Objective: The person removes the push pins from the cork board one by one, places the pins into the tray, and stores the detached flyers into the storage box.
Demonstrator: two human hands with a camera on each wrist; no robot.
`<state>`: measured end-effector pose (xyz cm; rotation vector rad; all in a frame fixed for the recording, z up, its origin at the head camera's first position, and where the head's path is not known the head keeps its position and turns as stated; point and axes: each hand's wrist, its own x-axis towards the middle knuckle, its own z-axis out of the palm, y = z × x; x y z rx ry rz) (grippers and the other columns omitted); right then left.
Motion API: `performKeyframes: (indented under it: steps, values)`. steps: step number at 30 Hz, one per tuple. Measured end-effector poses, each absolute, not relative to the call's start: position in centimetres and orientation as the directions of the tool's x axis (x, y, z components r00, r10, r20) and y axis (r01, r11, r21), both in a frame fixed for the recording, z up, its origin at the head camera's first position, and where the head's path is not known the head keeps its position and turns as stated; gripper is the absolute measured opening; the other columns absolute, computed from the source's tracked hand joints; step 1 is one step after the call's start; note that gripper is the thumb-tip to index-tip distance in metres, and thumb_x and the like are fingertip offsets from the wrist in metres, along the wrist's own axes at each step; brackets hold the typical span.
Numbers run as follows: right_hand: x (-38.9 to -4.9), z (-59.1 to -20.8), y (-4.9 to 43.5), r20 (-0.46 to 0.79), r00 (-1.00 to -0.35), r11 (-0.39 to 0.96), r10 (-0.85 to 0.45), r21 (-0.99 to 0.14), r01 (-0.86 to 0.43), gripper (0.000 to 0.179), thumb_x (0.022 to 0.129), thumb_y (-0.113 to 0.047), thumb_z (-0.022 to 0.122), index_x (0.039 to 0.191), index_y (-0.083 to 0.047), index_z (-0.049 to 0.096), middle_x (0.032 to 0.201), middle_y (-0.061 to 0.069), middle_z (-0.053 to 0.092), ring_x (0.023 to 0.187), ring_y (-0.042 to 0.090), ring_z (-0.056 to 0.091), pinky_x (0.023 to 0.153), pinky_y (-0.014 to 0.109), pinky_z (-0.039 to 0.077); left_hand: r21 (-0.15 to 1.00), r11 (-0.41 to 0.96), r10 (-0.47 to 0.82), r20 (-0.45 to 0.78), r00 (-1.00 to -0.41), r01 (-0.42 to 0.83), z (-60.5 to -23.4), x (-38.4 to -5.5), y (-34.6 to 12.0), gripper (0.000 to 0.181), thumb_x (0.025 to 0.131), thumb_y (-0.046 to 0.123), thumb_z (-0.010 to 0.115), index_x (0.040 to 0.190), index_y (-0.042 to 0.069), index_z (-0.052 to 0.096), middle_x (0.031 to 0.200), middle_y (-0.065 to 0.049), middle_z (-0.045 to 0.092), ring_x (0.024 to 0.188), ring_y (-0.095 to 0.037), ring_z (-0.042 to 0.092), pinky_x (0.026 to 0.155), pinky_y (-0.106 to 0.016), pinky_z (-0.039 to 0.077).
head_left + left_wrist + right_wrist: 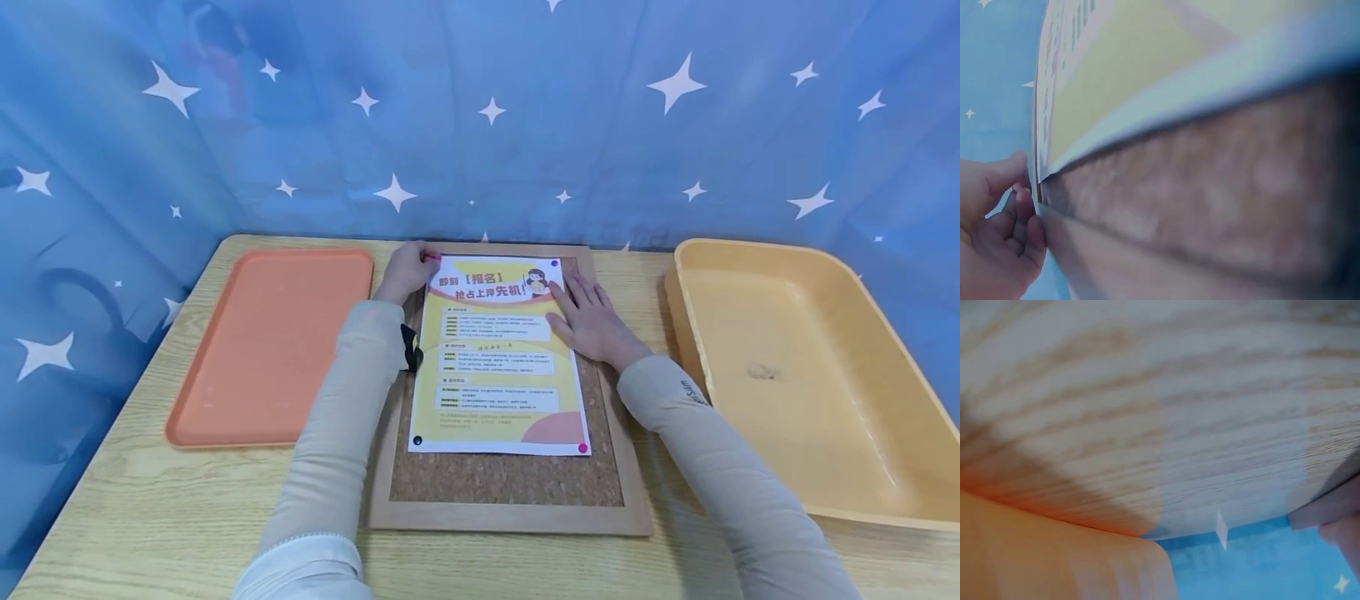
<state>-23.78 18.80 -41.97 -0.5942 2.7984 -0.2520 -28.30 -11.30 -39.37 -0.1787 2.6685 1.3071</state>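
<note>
A yellow and white printed poster (487, 375) lies on a wood-framed cork board (510, 483). At the poster's top left corner, my left hand (407, 268) pinches a small pink push pin (435, 257) between thumb and fingers; the left wrist view shows those fingers (1013, 219) right at the corner. Fingers spread, my right hand (592, 325) rests over the poster's right edge and the board. A purple pin (554, 263) sits at the top right corner, a black pin (417, 440) at the bottom left, and another pink pin (582, 448) at the bottom right.
To the left on the wooden table (135, 508) lies a flat orange tray (273, 350). A deep yellow-orange bin (795, 350) stands to the right, close to my right forearm. Behind the table hangs a blue curtain (465, 150) with white stars.
</note>
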Motion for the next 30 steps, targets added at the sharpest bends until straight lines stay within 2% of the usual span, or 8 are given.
performKeyframes:
  steps: [12,16,22,26,30]
  values:
    - [-23.7,-41.8,18.8,-0.238,-0.872,0.900,-0.427,-0.207,-0.384,0.067,0.102,-0.049,0.023,0.155,-0.013,0.003,0.161,0.017,-0.008,0.149,0.036,-0.008,0.119,0.058,-0.002,0.797,0.589,-0.005,-0.158,-0.987,-0.131,-37.1,-27.4,-12.0,0.026,0.098,0.020,0.052,0.119,0.006,0.058,0.117,-0.012,0.059,0.104,-0.023,0.053,0.090,-0.034,0.048]
    - [-23.7,-41.7,18.8,-0.241,-0.868,0.897,-0.434,-0.203,-0.392,0.068,0.101,-0.050,0.022,0.155,-0.013,0.001,0.162,0.014,-0.006,0.149,0.036,-0.008,0.118,0.059,-0.003,0.816,0.567,0.015,-0.145,-0.989,-0.111,-36.2,-26.6,-12.7,0.028,0.098,0.021,0.052,0.120,0.006,0.058,0.118,-0.011,0.058,0.107,-0.023,0.052,0.094,-0.036,0.047]
    - [-23.8,-41.6,18.9,-0.237,-0.861,0.888,-0.450,-0.214,-0.406,0.068,0.102,-0.050,0.020,0.155,-0.011,0.002,0.162,0.013,-0.004,0.149,0.036,-0.008,0.118,0.058,-0.004,0.825,0.560,0.055,-0.131,-0.990,-0.078,-35.2,-25.2,-14.4,0.031,0.098,0.019,0.050,0.123,0.001,0.055,0.122,-0.015,0.055,0.108,-0.025,0.050,0.092,-0.037,0.046]
    - [-23.8,-41.5,18.9,-0.240,-0.861,0.889,-0.448,-0.221,-0.401,0.068,0.102,-0.050,0.021,0.155,-0.011,0.002,0.162,0.013,-0.004,0.149,0.037,-0.008,0.118,0.058,-0.005,0.812,0.578,0.056,-0.137,-0.989,-0.079,-35.1,-24.4,-16.0,0.031,0.098,0.019,0.050,0.123,0.001,0.055,0.120,-0.016,0.055,0.106,-0.025,0.050,0.088,-0.034,0.045]
    - [-23.7,-41.6,18.8,-0.241,-0.863,0.892,-0.444,-0.210,-0.400,0.069,0.101,-0.051,0.020,0.155,-0.012,0.002,0.163,0.012,-0.004,0.149,0.036,-0.008,0.119,0.058,-0.004,0.796,0.598,0.059,-0.157,-0.986,-0.091,-35.2,-23.3,-17.9,0.032,0.099,0.020,0.049,0.124,0.001,0.054,0.120,-0.016,0.054,0.106,-0.026,0.050,0.088,-0.036,0.045]
